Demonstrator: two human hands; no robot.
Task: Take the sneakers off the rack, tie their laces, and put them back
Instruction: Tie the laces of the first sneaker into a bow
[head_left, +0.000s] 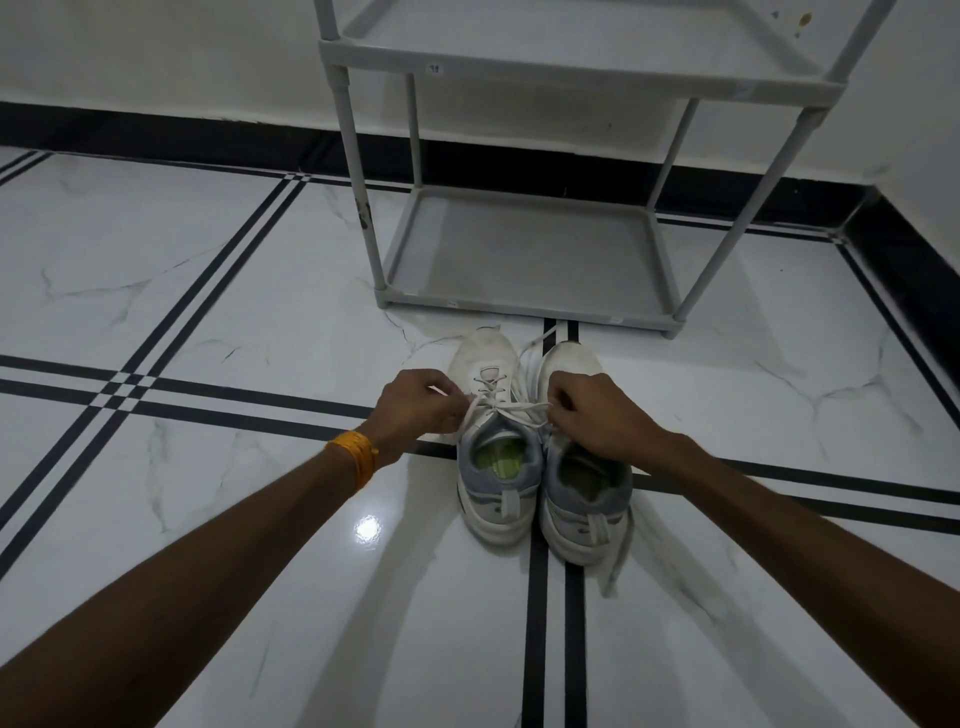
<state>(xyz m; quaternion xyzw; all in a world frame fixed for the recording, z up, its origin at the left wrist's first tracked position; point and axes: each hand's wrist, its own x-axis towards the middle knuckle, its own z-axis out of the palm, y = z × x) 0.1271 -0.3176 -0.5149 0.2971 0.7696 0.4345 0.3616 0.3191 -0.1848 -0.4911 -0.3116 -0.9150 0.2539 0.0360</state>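
Both hands are working the lace (511, 410) of the left sneaker (491, 441), which is sitting on the floor (208, 312) just in front of the rack (524, 260), touching the right sneaker (584, 467). Left hand (415, 405) is pinching one lace end, grip closed on it; right hand (592, 410) is pinching the other end, grip closed too, w/ the lace stretching taut between them.

Risks, as I'm judging it: pulling unevenly could be dragging the shoe sideways, since nothing is pinning it down. A thin lace could be slipping out of a pinch before the knot is setting. The right shoe's lace looks to be trailing loose on the floor by its heel, so it could be getting caught up.

Count: 2 sneakers, 2 hands, 1 rack w/ 2 shelves showing, both bare; 1 orange wristband (356, 457) on the left wrist.
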